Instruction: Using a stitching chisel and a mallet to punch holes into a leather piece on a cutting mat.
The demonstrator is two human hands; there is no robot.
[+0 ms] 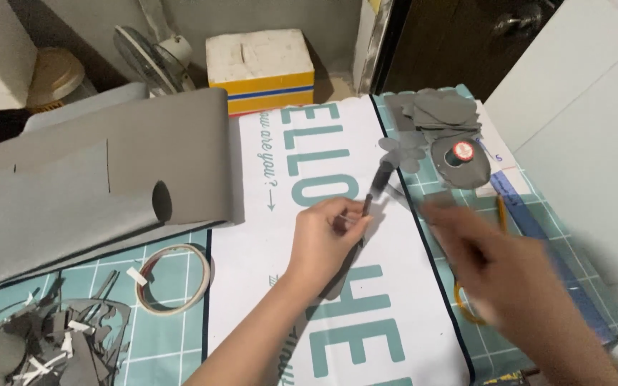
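the left hand (327, 232) pinches a thin dark stick (375, 187), fingers closed around its lower end, the stick slanting up and away over the white printed sheet (266, 236). a small grey petal-shaped cutout (389, 145) sits at the stick's upper tip, apparently attached, though the join is too small to make out. the right hand (498, 268) is a blur, hanging over the right edge of the sheet and the green cutting mat (173, 343); whether it is open or gripping anything cannot be told.

it looks like the assembling step: cut grey pieces going onto the stick one at a time. any next piece would call for a steady stick and a careful pick from the pile, since the cutouts are thin and lie overlapped.

that pile of grey cutouts (438, 114) lies at the far right corner, with a small roll with a red centre (463, 151) lying on it. a pencil (501, 212) and an orange scissor loop (463, 304) lie near the right hand, partly hidden under it. to the left, a big curled sheet of grey foam (94, 179) crowds the mat, a ring of tape (173, 279) just beside it, and grey scraps (44, 336) heaped at the near left corner. a yellow and white box (260, 68) and a small fan (153, 61) stand behind.
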